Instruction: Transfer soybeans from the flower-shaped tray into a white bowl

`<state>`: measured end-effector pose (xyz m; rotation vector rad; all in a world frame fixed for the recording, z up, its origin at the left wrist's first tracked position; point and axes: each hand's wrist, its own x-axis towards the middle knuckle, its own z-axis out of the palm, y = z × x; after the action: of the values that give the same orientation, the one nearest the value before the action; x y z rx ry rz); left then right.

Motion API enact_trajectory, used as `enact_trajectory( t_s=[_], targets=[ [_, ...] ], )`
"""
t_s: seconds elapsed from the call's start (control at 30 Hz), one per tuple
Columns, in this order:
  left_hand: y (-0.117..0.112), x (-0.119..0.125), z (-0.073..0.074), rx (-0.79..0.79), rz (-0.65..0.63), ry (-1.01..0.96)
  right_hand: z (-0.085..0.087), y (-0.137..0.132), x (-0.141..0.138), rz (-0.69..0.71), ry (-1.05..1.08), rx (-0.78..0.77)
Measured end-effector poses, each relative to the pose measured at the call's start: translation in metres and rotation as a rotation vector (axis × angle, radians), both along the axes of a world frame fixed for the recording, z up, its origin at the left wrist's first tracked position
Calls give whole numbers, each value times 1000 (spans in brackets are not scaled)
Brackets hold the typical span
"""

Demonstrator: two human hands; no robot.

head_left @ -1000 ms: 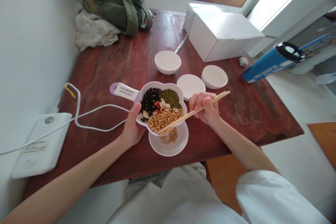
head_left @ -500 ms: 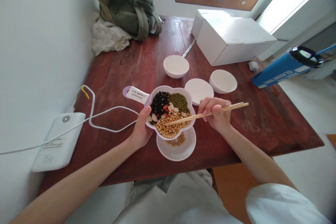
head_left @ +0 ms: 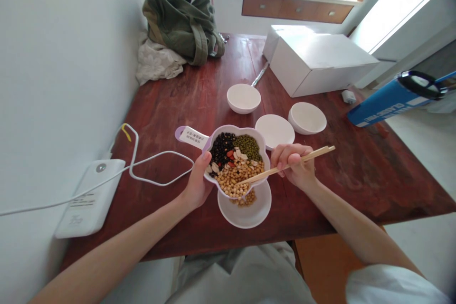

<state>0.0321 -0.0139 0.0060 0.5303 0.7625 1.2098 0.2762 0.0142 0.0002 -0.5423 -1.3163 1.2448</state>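
My left hand [head_left: 198, 181] grips the side of a flower-shaped bowl [head_left: 268, 161] with a purple rim and a labelled handle. Inside it lie black beans [head_left: 221, 148], green mung beans [head_left: 248, 147], yellow soybeans [head_left: 233, 179], and a few peanuts [head_left: 241, 155] and red pieces. My right hand [head_left: 295, 167] is closed around a pair of wooden chopsticks [head_left: 295, 161], their tips among the soybeans near the bowl's front rim. Below the tilted bowl stands a white bowl [head_left: 245, 218] with soybeans in it, partly covered by the flower-shaped bowl.
Beyond my hands stand a white bowl [head_left: 244, 99], another white bowl [head_left: 307, 118] and a white dish [head_left: 274, 131]. A white box [head_left: 320, 59] and a blue bottle [head_left: 395, 99] are at the right. To the left lie a power bank [head_left: 90, 199], its cable [head_left: 164, 184] and a green bag [head_left: 178, 19].
The chopstick tips have moved toward the front rim, and the soybeans have shifted toward that edge. The whole view has moved slightly. Both hands keep their holds.
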Motion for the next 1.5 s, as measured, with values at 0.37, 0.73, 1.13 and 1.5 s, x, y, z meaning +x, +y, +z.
enact_trajectory(
  t_s=[0.37, 0.73, 1.13, 1.5],
  targets=[
    [1, 1, 0, 21, -19, -39, 8, 3, 0, -70, 33, 16],
    [0, 1, 1, 30, -10, -17, 1, -1, 2, -25, -51, 68],
    [1, 1, -1, 11, -12, 10, -1, -2, -1, -11, 6, -22],
    [0, -1, -1, -2, -7, 26, 1, -1, 0, 29, 25, 5]
  ],
)
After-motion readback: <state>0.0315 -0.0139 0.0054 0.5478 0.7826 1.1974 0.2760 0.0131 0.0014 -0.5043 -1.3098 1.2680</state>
